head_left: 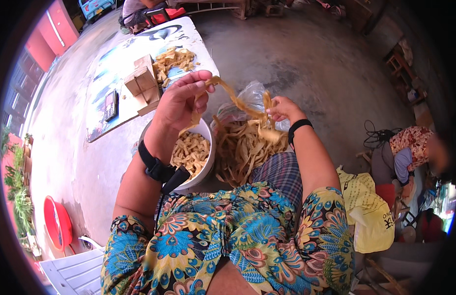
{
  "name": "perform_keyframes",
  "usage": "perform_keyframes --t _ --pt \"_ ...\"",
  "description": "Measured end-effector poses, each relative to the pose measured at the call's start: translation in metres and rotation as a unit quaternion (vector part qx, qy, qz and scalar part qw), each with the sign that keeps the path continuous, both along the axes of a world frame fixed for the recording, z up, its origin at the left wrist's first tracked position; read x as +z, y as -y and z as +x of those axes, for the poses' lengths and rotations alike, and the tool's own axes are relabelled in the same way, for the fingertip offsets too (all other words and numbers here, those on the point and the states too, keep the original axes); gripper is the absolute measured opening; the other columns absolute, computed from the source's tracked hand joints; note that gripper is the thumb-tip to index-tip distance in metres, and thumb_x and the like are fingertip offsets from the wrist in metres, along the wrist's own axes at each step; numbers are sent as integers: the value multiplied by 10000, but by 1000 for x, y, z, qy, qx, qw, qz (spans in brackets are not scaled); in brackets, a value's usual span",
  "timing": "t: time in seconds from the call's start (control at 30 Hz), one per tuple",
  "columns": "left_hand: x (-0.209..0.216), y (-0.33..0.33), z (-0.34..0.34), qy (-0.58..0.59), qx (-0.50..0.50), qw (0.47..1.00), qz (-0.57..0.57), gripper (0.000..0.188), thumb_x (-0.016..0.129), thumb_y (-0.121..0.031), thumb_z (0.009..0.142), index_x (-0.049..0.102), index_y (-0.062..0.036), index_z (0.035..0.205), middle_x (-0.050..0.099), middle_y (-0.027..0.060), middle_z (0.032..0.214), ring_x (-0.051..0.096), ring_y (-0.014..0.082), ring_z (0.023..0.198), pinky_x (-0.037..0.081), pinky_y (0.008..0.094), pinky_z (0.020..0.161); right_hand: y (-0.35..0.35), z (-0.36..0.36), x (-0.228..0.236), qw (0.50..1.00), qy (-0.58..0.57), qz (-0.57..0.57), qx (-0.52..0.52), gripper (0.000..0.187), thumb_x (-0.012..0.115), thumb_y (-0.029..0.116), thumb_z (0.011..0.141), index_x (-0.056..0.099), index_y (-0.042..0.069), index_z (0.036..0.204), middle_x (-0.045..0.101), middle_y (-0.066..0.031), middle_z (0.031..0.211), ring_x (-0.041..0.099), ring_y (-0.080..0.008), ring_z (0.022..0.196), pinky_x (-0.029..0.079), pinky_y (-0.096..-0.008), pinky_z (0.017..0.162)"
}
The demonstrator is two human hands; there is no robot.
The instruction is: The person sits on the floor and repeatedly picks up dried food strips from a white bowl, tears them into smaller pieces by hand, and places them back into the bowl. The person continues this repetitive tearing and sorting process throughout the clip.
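Between my two hands I hold one tan strip stretched taut: my left hand pinches its upper end, my right hand grips the lower end. Under the left grip sits a white bowl of cut pieces; below the right, a strip pile.

Table: strips, blocks, phone.
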State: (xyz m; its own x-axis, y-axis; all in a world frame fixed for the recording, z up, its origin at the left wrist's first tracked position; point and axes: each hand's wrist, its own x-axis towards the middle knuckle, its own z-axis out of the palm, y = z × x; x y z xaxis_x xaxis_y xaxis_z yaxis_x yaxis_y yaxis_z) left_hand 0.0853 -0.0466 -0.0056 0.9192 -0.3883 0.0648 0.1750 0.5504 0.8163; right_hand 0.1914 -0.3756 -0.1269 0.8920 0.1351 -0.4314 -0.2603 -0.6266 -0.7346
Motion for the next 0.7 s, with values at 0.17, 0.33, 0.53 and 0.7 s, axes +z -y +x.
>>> perform_keyframes --t 0.17,0.33,0.53,0.7 --pt "4 -2 -1 29 -83 991 100 314 527 4 872 533 3 1186 637 150 1044 585 139 685 472 240 613 -42 13 35 932 356 63 20 414 701 198 828 561 38 1183 635 -104 1064 619 -172 963 497 -310 842" --pt "27 -13 -16 100 -51 980 164 330 523 20 887 512 3 1216 626 100 1014 562 110 769 450 221 676 -164 -86 146 869 72 412 263 536 718 351 841 521 15 1209 632 -91 1029 614 -154 889 500 -284 797" --pt "30 -54 -61 72 2 891 448 183 537 -136 963 597 -23 1096 590 -9 772 454 38 620 381 183 568 -169 -85 136 880 295 311 203 92 703 98 817 670 16 841 622 22 696 551 -43 701 462 -220 650" --pt "8 -81 -85 -74 20 949 305 275 544 -170 962 575 -2 1177 543 -42 731 408 25 594 303 162 512 -184 -95 115 890 290 324 136 75 667 89 846 642 30 806 576 40 647 494 -45 594 422 -207 561"
